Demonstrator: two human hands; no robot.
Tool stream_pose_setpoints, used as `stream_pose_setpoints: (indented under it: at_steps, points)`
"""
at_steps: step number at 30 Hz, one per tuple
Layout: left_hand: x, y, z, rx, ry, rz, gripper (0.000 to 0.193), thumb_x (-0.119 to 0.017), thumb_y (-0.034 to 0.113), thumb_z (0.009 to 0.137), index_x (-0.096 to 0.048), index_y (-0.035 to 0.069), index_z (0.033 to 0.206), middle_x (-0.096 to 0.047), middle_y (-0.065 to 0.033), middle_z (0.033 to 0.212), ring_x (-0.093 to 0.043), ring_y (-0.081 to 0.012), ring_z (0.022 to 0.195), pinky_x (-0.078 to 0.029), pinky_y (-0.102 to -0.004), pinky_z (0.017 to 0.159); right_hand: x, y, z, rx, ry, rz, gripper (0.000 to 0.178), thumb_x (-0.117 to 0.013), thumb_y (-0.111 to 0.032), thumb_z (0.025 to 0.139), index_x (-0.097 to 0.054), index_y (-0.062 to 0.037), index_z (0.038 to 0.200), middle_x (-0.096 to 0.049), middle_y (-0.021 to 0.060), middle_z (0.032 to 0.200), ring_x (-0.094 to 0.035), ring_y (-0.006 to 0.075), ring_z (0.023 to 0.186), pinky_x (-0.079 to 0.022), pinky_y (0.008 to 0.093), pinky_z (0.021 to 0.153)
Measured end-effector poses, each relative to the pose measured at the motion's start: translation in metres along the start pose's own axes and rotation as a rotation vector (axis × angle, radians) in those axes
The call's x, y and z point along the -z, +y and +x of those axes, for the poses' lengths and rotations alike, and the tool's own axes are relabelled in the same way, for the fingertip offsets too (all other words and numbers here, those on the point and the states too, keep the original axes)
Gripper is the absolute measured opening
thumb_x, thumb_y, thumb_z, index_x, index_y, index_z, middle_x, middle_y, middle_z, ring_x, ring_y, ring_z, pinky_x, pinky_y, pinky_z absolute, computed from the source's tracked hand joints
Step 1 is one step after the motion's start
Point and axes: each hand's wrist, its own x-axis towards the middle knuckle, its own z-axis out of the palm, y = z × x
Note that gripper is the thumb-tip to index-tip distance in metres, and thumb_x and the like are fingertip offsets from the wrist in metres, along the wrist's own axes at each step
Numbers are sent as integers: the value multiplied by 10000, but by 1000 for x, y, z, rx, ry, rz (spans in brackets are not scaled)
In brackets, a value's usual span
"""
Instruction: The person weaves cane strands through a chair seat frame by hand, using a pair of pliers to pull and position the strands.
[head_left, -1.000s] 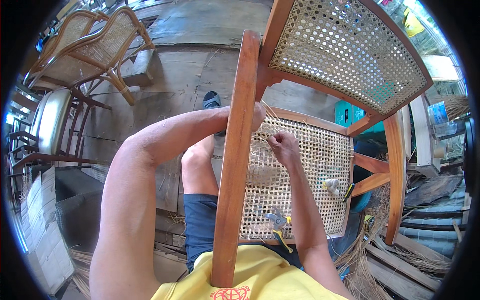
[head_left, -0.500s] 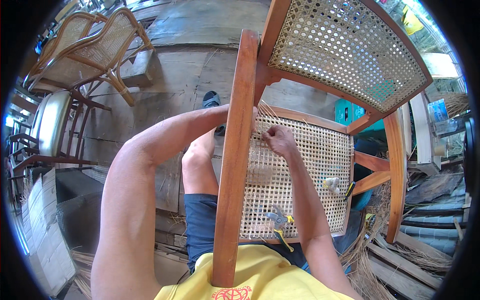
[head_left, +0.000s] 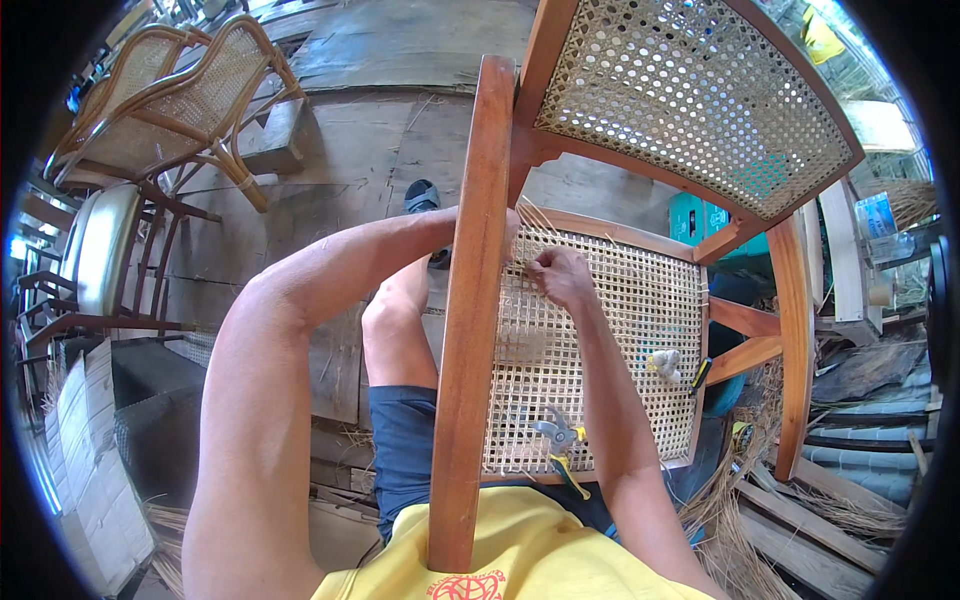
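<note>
We see a reddish-brown wooden chair (head_left: pixel 466 330) directly before the yellow shirt (head_left: pixel 540 530), its backrest filled with pale, holed cane (head_left: pixel 690 110) and its seat (head_left: pixel 640 310) an open cane grid, loose strands (head_left: pixel 540 219) rising at the far left corner. The seat faces up toward us; the backrest stands at upper right, its lower rail slanting down rightward. The chair's near beam runs lengthwise from the shirt away from us, leaning slightly right. Our right hand (head_left: pixel 562 277) is at the weave, fingers bent inward; whether they pinch a strand, we cannot tell. Our left hand (head_left: pixel 512 236) is mostly behind the beam, its grip hidden. Pliers (head_left: pixel 560 436) lie on the seat's near edge.
</note>
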Motion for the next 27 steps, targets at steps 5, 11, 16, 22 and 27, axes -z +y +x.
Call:
stream_pose_setpoints:
  at_steps: [5, 11, 16, 22, 27]
  points:
    - [-1, 8, -5, -106, 204, -31, 419, -835, 359, 772, -635, 20, 630, -580, -94, 586, -465, -196, 507, -392, -375, 488, -7, -11, -4, 59, 48, -71, 271, -707, -334, 941, -754, -73, 999, -730, 152, 1013, -699, 293, 950, -547, 432, 876]
    - [16, 56, -19, 201, 69, 274, 393, -818, 386, 775, -721, 6, 738, -716, -138, 755, -685, -313, 696, -536, -401, 617, -35, 3, -22, 213, 325, 68, 146, -721, -206, 900, -722, -76, 966, -653, 126, 969, -670, 287, 895, -547, 432, 836]
    - [48, 64, -60, 299, 279, 418, 373, -765, 393, 803, -762, 63, 975, -753, -169, 962, -726, -320, 849, -574, -430, 726, -46, 12, -29, 342, 400, 129, 136, -716, -152, 896, -684, -54, 985, -602, 109, 985, -647, 265, 809, -563, 413, 743]
    - [43, 57, -87, 211, 575, 138, 359, -806, 367, 833, -695, 25, 836, -670, -116, 809, -645, -212, 776, -517, -380, 696, -40, -6, -5, 366, 303, 577, 125, -710, -151, 944, -701, -69, 1038, -672, 82, 878, -657, 168, 786, -554, 348, 722]
    - [19, 6, -59, 133, 556, 72, 359, -743, 334, 907, -679, -13, 839, -657, -101, 792, -619, -167, 746, -490, -358, 645, -40, -10, 9, 407, 77, 1011, 204, -737, -202, 938, -705, -41, 1061, -684, 6, 834, -605, 66, 748, -506, 230, 700]
